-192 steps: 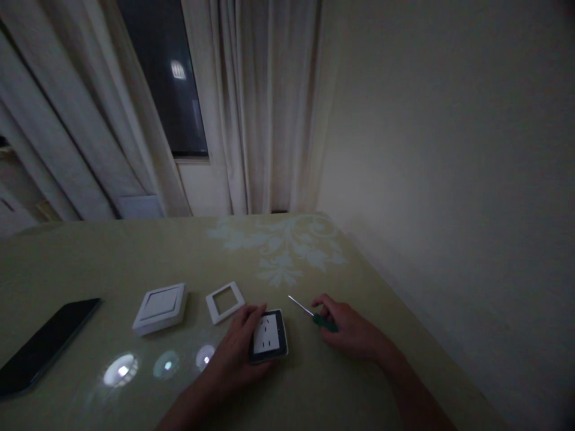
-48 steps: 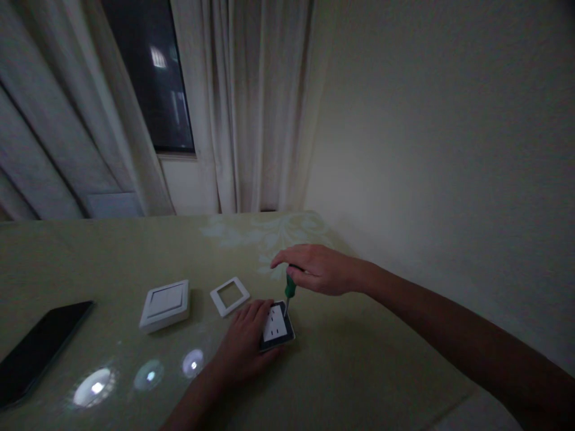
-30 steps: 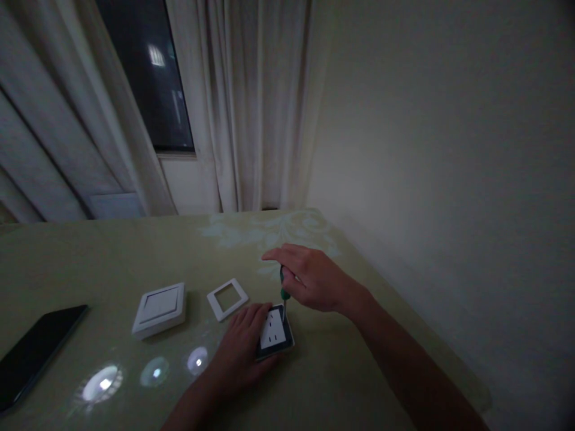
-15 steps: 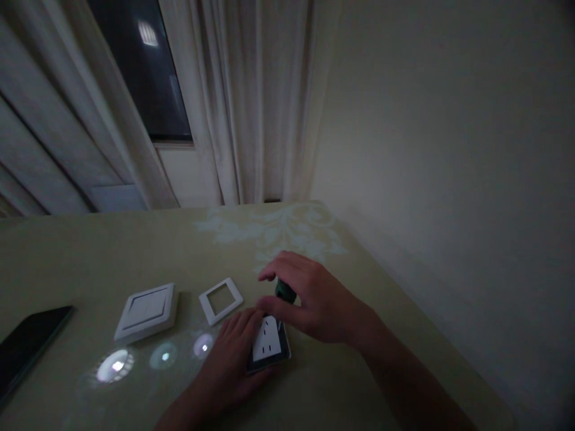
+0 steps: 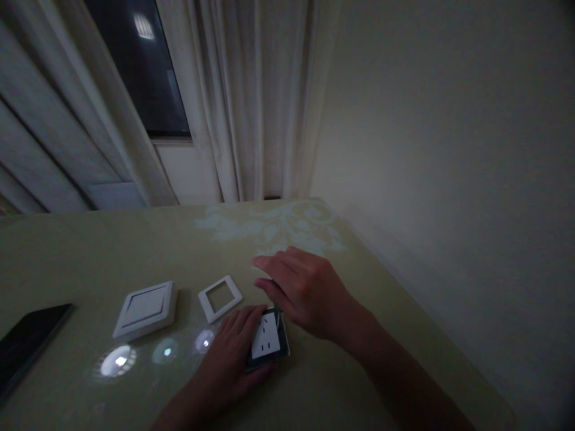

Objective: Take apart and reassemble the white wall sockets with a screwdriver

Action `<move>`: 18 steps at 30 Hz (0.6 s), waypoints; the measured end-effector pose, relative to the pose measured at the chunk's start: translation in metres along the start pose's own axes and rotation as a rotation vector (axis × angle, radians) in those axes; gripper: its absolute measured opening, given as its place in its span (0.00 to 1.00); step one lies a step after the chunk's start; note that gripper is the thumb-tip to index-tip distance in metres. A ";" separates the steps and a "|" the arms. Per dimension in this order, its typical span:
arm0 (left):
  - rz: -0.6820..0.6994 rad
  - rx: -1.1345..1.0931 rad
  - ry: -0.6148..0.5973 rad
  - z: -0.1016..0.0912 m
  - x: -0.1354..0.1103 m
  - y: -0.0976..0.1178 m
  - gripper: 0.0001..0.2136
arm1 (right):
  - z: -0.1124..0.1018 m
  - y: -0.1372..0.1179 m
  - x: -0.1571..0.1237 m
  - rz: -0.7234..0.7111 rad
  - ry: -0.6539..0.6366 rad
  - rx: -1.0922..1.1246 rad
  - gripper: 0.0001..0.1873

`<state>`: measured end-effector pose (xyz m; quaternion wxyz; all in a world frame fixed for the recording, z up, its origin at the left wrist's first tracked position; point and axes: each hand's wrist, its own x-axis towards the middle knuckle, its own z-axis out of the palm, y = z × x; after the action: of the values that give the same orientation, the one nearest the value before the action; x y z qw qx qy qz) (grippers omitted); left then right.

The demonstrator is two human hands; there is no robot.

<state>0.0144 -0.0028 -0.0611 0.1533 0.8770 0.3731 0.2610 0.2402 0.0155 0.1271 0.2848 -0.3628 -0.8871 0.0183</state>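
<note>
A wall socket module (image 5: 266, 340), white face in a dark frame, lies on the yellow-green table (image 5: 90, 251). My left hand (image 5: 227, 359) lies on its left side and holds it down with curled fingers. Just above its far edge hovers my right hand (image 5: 308, 290), fingers pointing left and closed round a green-handled screwdriver (image 5: 277, 310). Only a sliver of the green handle shows under the palm; its tip is hidden at the socket's top edge.
A white switch plate (image 5: 146, 305) and a white square frame (image 5: 220, 297) lie left of the socket. A dark phone (image 5: 27, 341) rests at the left edge. Lamp reflections (image 5: 119, 362) shine on the tabletop. The table's right edge runs along the wall; curtains hang behind.
My right hand lifted the screwdriver from the table, stood it upright over the socket's far edge, then lowered over it so the handle is nearly hidden. The left hand stays on the socket.
</note>
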 end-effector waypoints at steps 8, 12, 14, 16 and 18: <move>0.008 0.001 -0.002 0.003 -0.001 -0.002 0.43 | 0.004 0.002 -0.003 0.019 0.025 0.307 0.27; -0.021 0.004 -0.001 0.003 -0.001 -0.001 0.44 | 0.013 0.006 -0.001 0.138 0.014 0.275 0.16; -0.042 -0.007 -0.020 0.002 -0.001 0.000 0.44 | 0.011 0.006 0.000 0.199 -0.023 0.278 0.12; -0.051 -0.019 -0.030 0.002 -0.001 0.000 0.43 | 0.005 0.006 0.000 0.208 -0.054 0.318 0.14; -0.052 -0.023 -0.030 0.002 -0.001 0.000 0.42 | -0.002 0.007 0.000 0.169 -0.072 0.349 0.19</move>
<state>0.0152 -0.0041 -0.0634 0.1759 0.8690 0.3904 0.2478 0.2454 0.0200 0.1273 0.3088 -0.3802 -0.8465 0.2088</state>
